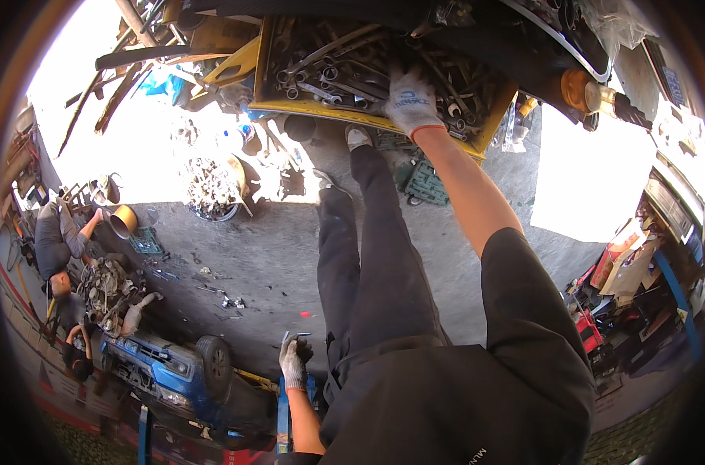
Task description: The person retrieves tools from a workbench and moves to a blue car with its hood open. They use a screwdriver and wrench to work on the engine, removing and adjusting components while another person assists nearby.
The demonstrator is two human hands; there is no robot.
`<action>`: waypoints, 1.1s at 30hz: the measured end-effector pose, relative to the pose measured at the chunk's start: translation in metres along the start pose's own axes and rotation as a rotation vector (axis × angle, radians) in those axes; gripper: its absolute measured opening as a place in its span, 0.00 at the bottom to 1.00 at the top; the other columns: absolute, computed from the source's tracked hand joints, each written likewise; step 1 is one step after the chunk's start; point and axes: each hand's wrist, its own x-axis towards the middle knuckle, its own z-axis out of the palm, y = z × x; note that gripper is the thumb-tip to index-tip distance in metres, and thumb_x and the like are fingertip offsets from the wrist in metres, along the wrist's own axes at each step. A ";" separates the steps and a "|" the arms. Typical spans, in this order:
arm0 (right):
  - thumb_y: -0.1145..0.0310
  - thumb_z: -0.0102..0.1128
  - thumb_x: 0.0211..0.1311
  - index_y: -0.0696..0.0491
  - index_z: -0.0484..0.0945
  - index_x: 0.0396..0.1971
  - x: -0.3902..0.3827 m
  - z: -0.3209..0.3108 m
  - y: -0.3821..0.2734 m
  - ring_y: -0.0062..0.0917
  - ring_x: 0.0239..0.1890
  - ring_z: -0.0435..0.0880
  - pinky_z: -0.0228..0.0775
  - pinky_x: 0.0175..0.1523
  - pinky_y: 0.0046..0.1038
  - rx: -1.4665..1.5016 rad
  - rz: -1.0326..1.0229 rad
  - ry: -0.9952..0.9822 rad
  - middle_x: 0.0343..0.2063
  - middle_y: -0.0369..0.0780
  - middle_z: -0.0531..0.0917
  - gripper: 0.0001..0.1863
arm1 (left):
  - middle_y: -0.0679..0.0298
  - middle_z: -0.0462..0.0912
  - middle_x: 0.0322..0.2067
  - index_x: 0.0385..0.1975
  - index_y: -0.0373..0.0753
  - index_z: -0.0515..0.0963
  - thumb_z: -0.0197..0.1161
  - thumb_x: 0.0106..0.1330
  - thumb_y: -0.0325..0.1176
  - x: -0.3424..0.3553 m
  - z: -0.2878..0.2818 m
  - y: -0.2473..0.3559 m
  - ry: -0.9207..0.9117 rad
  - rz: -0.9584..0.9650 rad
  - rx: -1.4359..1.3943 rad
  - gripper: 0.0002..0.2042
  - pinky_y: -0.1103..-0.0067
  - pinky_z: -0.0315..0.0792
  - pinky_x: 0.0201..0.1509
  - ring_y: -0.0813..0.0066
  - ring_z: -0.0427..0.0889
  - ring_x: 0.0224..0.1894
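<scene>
Yellow-edged tray carries a jumbled heap of wrenches. Grey floor bears a basin of small metal parts left of the tray, plus a green moulded case near the tray's front edge.

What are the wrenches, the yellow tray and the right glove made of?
The wrenches look like metal, probably steel: they're grey with shiny glints. The yellow tray could be painted metal, though its yellow edge alone can't rule out plastic. The right glove looks like soft, matte fabric, whitish with an orange-red cuff edge.
</scene>
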 end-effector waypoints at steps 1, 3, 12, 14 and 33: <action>0.51 0.81 0.54 0.41 0.60 0.79 0.000 0.002 0.004 0.50 0.68 0.74 0.71 0.69 0.51 0.016 -0.030 0.050 0.67 0.53 0.71 0.54 | 0.59 0.85 0.36 0.58 0.40 0.78 0.56 0.79 0.32 0.001 0.000 -0.004 0.005 -0.012 0.019 0.12 0.70 0.80 0.35 0.66 0.83 0.32; 0.53 0.81 0.55 0.40 0.59 0.79 -0.001 0.003 0.013 0.50 0.67 0.76 0.74 0.67 0.49 0.042 -0.096 0.157 0.67 0.54 0.71 0.53 | 0.59 0.86 0.37 0.57 0.40 0.78 0.56 0.80 0.33 0.004 -0.001 -0.011 0.022 -0.020 0.056 0.12 0.69 0.82 0.37 0.65 0.86 0.34; 0.48 0.74 0.60 0.44 0.70 0.72 0.004 -0.032 0.039 0.48 0.63 0.81 0.78 0.66 0.45 0.043 -0.153 0.193 0.64 0.51 0.79 0.42 | 0.58 0.88 0.39 0.59 0.43 0.78 0.56 0.79 0.34 0.007 -0.040 -0.036 -0.009 0.011 -0.103 0.13 0.68 0.84 0.39 0.64 0.88 0.35; 0.45 0.71 0.62 0.45 0.74 0.69 0.007 -0.039 0.047 0.48 0.60 0.84 0.79 0.64 0.45 0.080 -0.124 0.195 0.60 0.50 0.83 0.38 | 0.59 0.88 0.39 0.60 0.43 0.77 0.56 0.79 0.34 0.003 -0.044 -0.044 0.025 -0.014 -0.111 0.13 0.68 0.84 0.39 0.65 0.87 0.35; 0.36 0.60 0.66 0.62 0.81 0.59 0.011 -0.011 0.090 0.54 0.63 0.80 0.74 0.67 0.45 -0.132 0.085 0.081 0.59 0.60 0.82 0.41 | 0.60 0.87 0.39 0.58 0.37 0.77 0.55 0.79 0.34 -0.004 -0.029 -0.074 0.183 -0.123 -0.001 0.14 0.71 0.83 0.39 0.69 0.87 0.34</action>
